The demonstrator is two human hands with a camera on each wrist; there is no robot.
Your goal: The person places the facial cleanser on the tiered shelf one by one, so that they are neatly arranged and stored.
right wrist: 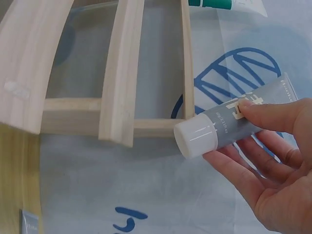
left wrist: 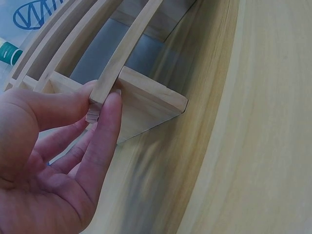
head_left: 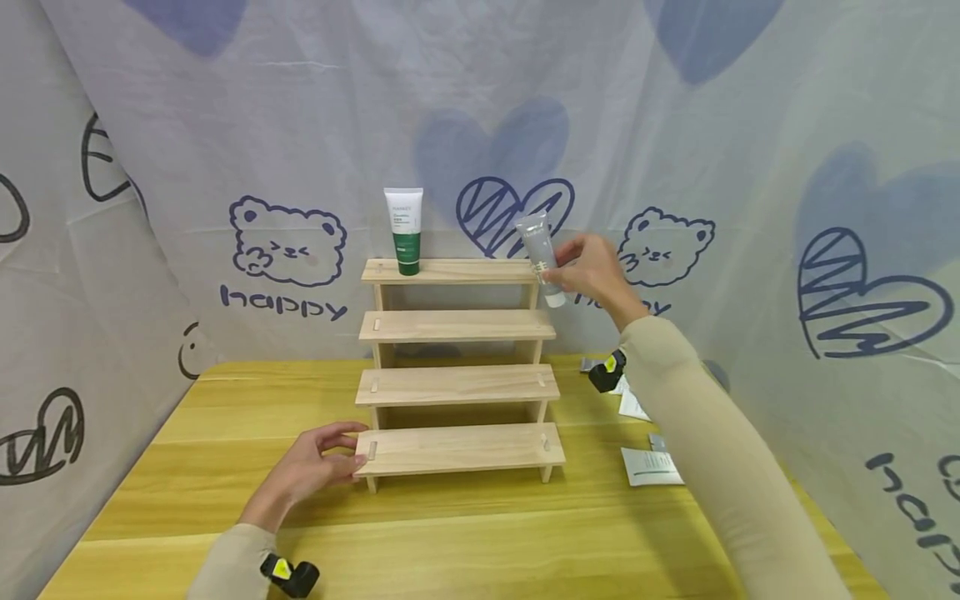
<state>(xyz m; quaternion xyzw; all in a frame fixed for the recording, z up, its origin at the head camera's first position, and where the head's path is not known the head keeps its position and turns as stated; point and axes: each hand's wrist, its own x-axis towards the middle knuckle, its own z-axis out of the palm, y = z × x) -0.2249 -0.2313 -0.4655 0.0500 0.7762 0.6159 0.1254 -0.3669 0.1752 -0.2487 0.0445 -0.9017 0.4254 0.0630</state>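
A pale printed cloth (head_left: 337, 150) hangs behind and along both sides, carrying two bear faces and hearts; the word "happy" can be read under the left bear, while the one under the right bear is partly covered by an arm and another is cut off at the right edge. The wood-grained tabletop (head_left: 375, 550) reaches the cloth at the back, with room to move in front of the wooden rack (head_left: 457, 382) and to its left. The rack has four stepped shelves, their ends overhanging the supports.

The person's left hand (head_left: 311, 462) pinches the left end of the lowest shelf between thumb and fingers. The right hand (head_left: 596, 271) is clamped on a grey tube (head_left: 538, 243), tilted, white cap down, by the right end of the top shelf; whether cap and shelf touch cannot be told. Large cream characters mark this tube, with print too small to read surely. One white-and-green tube (head_left: 405, 229) stands upright, cap down, near the top shelf's left end, its lettering unclear. Right of the rack lie several small packages, including a white one (head_left: 651, 468); the right sleeve partly hides them, preventing a sure count.
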